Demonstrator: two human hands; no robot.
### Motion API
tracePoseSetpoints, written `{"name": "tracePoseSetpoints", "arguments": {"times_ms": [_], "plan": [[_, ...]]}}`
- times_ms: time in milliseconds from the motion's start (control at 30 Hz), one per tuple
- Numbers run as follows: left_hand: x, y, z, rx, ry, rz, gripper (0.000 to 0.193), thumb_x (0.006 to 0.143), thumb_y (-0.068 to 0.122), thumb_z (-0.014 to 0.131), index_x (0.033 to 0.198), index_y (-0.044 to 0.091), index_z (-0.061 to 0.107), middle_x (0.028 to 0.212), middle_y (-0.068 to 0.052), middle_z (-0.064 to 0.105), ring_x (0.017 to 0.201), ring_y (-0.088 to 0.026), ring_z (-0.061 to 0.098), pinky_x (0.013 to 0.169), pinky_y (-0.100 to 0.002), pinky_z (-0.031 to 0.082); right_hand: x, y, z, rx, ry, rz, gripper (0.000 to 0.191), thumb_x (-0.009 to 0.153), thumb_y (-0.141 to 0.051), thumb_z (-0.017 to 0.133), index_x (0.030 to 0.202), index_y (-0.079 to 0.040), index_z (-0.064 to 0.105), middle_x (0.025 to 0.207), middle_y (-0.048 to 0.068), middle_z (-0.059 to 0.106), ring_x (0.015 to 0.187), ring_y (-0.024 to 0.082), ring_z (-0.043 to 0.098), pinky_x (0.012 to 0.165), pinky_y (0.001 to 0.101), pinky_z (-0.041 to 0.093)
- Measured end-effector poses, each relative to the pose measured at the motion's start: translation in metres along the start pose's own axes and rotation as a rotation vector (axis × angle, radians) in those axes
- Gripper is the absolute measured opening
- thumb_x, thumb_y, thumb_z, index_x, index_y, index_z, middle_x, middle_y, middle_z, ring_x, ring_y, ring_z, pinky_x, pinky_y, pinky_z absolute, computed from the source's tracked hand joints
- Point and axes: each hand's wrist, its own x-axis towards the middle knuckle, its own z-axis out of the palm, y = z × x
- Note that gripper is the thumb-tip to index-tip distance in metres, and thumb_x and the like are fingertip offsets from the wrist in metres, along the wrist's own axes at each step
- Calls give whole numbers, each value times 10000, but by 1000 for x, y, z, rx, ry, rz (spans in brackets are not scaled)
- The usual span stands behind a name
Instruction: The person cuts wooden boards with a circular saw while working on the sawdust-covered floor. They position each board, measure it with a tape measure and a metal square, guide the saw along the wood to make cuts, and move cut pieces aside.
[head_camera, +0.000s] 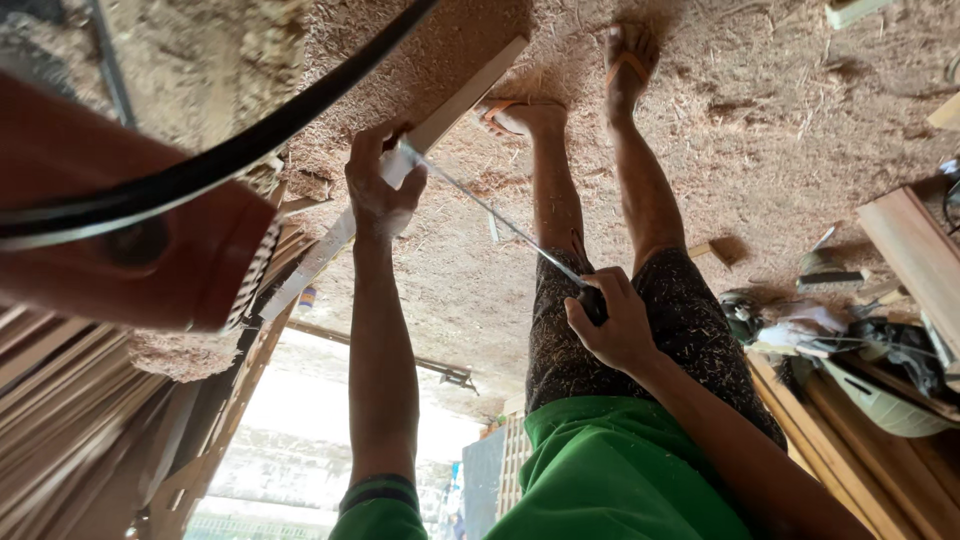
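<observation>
From the head camera the scene is seen upside down, with the sawdust-covered floor (780, 110) filling the upper part and the wearer's own body reaching up from the bottom edge. A long pale wooden strip (440, 120) is laid across the floor, running from the top centre down towards the left, where its lower end is lost behind a red-brown machine (120, 230). The left hand (378, 185) is closed around this strip near its upper part, fingers wrapped over its edge. A thin metal tape measure blade (500, 220) is stretched in a straight line from that hand down to the right hand (612, 325), which is clamped around a dark tape measure case (592, 300) just above the thighs. Bare legs in dark patterned shorts (690, 320) and a green shirt (610, 480) are seen, with feet in orange sandals (625, 62) set on the sawdust beside the strip's far end. A black curved cable (250, 140) is drawn across the machine at the top left. Stacked wooden planks (70, 420) are seen along the left edge, and more boards with dark clutter (880, 350) are piled at the right edge.
</observation>
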Motion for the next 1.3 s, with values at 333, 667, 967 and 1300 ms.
{"name": "tracePoseSetpoints", "arguments": {"times_ms": [333,667,967,1300], "plan": [[-45,-10,-6,-142,216,-142,350,921,87,641,1255,-9,682,1193,-181,713,1108,-301,703,983,-435,569,-18,-16,3,-149,19,-28,394,894,-258,756,1139,6,596,1035,174,602,837,320,657,743,423,557],[-78,-29,-18,-314,325,-242,334,1039,291,697,1290,74,728,1082,-119,707,1002,-233,631,904,-424,563,-32,-18,41,-219,-76,-5,404,919,-294,734,1100,27,568,927,155,575,757,282,613,681,429,524],[-74,-17,-9,58,499,-227,282,991,453,706,1081,212,821,882,53,770,818,-135,571,869,-369,461,-47,-29,69,-285,-16,-50,374,923,-276,749,1056,26,572,944,168,571,786,295,604,703,433,510],[-80,-22,-12,117,483,-236,325,997,523,642,1035,255,822,955,85,782,843,-140,565,869,-352,413,-60,-35,88,-336,-37,-103,393,938,-267,745,1096,26,536,974,177,563,835,313,601,737,435,513]]}}
